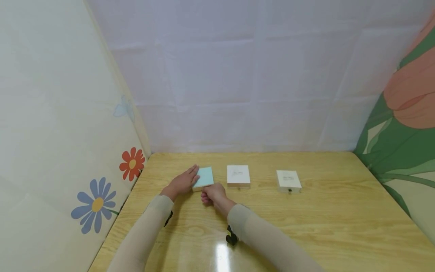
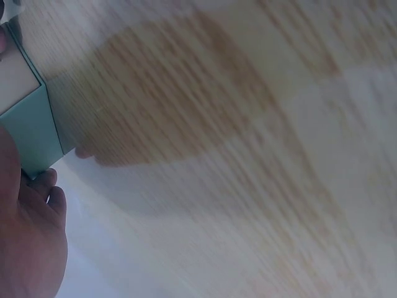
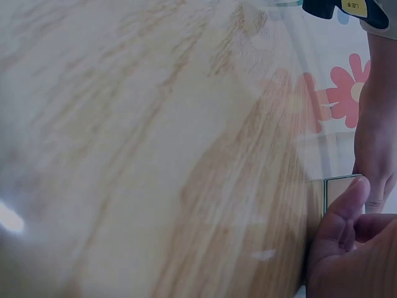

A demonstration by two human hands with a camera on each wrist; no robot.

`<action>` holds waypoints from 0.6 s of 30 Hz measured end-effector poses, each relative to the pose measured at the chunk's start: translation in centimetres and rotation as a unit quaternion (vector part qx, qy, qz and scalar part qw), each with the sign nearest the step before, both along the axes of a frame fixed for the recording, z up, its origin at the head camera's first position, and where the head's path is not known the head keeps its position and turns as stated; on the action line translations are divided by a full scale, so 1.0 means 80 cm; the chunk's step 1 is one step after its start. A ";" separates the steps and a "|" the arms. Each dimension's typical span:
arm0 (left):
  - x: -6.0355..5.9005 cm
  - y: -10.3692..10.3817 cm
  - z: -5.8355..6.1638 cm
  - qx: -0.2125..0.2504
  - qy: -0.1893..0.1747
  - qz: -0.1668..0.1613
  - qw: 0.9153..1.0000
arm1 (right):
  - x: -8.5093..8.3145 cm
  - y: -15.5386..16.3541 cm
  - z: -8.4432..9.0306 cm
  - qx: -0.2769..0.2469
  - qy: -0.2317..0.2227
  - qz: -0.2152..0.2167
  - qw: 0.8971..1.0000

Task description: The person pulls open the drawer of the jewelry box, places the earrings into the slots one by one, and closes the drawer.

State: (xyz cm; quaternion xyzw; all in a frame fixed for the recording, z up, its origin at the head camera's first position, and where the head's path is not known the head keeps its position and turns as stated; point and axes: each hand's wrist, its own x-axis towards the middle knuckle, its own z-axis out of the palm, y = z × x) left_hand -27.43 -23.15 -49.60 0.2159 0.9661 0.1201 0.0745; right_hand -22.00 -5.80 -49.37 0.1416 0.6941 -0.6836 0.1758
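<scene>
Three small boxes sit in a row across the far half of the wooden desk [image 1: 306,226], and both hands have gathered at the leftmost one. On either side the desk is closed in by printed panels, flowers on the left [image 1: 98,204] and a large tulip on the right [image 1: 411,94], with a pale sheet hung behind.

Of the boxes, the two white ones stand apart from the hands: the middle white box [image 1: 238,175] lies just to the right of them, and the far white box [image 1: 288,180] is well off to the right, with a small dark tab at its near edge.

Next comes the teal box [image 1: 204,177], flat on the desk and nearest the left panel. It lies directly ahead of both hands, which flank it. Its top looks nearly square in the head view, so no long axis can be made out.

Reaching in from the left, the left hand [image 1: 183,182] lies against the box's left edge with its fingers fairly straight and pointing away from the person; the left wrist view shows fingertips touching the teal side wall [image 2: 31,133]. It presses or steadies the box and does not wrap it.

From the near side, the right hand [image 1: 212,193] meets the box's near right corner. Its fingers are curled under, and the right wrist view shows the thumb [image 3: 344,208] raised against the box's edge [image 3: 341,192]; whether it truly pinches the box cannot be told. Both hands are equally close to it.
</scene>
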 end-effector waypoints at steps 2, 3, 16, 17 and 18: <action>0.000 0.000 -0.001 0.002 -0.003 0.003 1.000 | 0.000 -0.001 0.000 0.001 0.001 -0.003 1.000; 0.000 0.000 -0.001 0.001 -0.004 0.004 1.000 | 0.000 -0.001 0.000 0.002 0.001 -0.004 1.000; -0.001 0.000 -0.002 -0.010 -0.004 0.001 1.000 | -0.006 -0.003 -0.002 0.011 -0.007 -0.013 1.000; -0.001 0.000 -0.002 -0.010 -0.002 0.000 1.000 | -0.007 -0.003 -0.003 0.010 -0.007 -0.013 1.000; -0.001 -0.001 -0.002 -0.015 -0.001 0.000 1.000 | -0.008 -0.003 -0.003 0.010 -0.009 -0.013 1.000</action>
